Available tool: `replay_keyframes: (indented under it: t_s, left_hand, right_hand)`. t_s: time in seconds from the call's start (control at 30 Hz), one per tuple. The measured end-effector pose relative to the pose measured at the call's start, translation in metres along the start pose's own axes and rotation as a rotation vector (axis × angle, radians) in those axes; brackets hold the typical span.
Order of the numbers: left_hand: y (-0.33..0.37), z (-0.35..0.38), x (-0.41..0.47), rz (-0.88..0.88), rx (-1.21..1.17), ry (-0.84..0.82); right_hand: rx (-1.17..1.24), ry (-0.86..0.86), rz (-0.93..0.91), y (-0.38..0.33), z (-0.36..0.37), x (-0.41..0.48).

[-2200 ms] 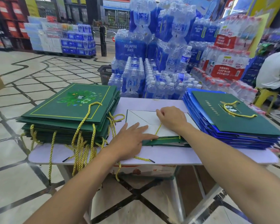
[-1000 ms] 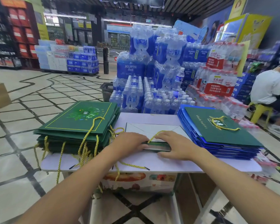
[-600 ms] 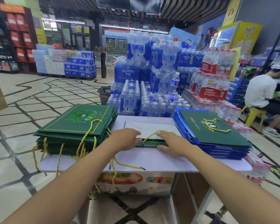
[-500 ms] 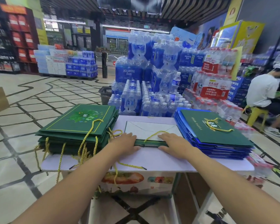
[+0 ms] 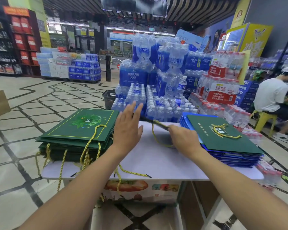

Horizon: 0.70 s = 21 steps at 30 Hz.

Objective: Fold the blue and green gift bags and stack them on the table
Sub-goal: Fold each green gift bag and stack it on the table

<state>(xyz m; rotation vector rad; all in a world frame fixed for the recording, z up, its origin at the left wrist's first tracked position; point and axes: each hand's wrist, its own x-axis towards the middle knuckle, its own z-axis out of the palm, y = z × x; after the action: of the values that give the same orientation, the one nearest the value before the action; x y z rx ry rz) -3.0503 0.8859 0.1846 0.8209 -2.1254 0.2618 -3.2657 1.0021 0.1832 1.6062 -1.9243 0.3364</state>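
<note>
While shrink-wrapped packs of bottled water (image 5: 156, 72) rise in a wall at twelve o'clock, the white counter (image 5: 156, 165) stands in front of them and carries two piles. At nine o'clock lies the stack of green gift bags (image 5: 80, 128), flat, with gold rope handles trailing over the near edge. At three o'clock lies the stack of blue gift bags (image 5: 234, 158), with one flat green bag (image 5: 223, 136) as its top layer. Between the piles, over the bare middle of the counter, a folded bag (image 5: 156, 122) is held clear of the surface, seen edge-on and tilted with its far end higher. The right hand (image 5: 183, 138) grips its near end toward three o'clock, fingers curled round the edge. The left hand (image 5: 127, 130) is raised at ten o'clock, released, fingers straight and spread, grasping nothing; whether it touches the bag's far end I cannot tell. A gold cord (image 5: 153, 133) loops down from the held bag toward the counter.
</note>
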Motion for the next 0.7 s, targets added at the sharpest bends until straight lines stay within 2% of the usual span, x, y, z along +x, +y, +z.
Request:
replay_keyframes:
  t_s: [0.1, 0.17, 0.27, 0.4, 0.5, 0.57, 0.63, 0.7]
  left_hand:
    - [0.005, -0.017, 0.027, -0.12, -0.123, 0.204]
    - [0.007, -0.022, 0.04, -0.14, -0.161, 0.186]
    - [0.013, -0.016, 0.041, -0.059, -0.156, -0.039]
    - [0.022, 0.01, 0.006, 0.047, -0.125, -0.431]
    - [0.024, 0.034, -0.033, 0.106, -0.112, -0.66]
    - [0.025, 0.047, -0.054, 0.106, -0.102, -0.754]
    - [0.026, 0.053, -0.062, 0.078, -0.123, -0.771]
    - [0.027, 0.052, -0.06, 0.029, -0.182, -0.728]
  right_hand:
    - [0.134, 0.174, 0.238, 0.001, -0.028, 0.025]
    - [0.354, 0.197, 0.337, 0.004, -0.044, 0.039]
    - [0.733, 0.187, 0.546, 0.008, -0.053, 0.048]
    - [0.962, -0.027, 0.803, 0.004, -0.027, 0.027]
    - [0.822, -0.25, 0.836, 0.001, -0.007, -0.006]
    - [0.527, -0.421, 0.706, -0.003, -0.002, -0.022]
    - [0.259, -0.473, 0.525, -0.013, -0.003, -0.031]
    - [0.251, -0.511, 0.366, -0.028, 0.001, -0.035]
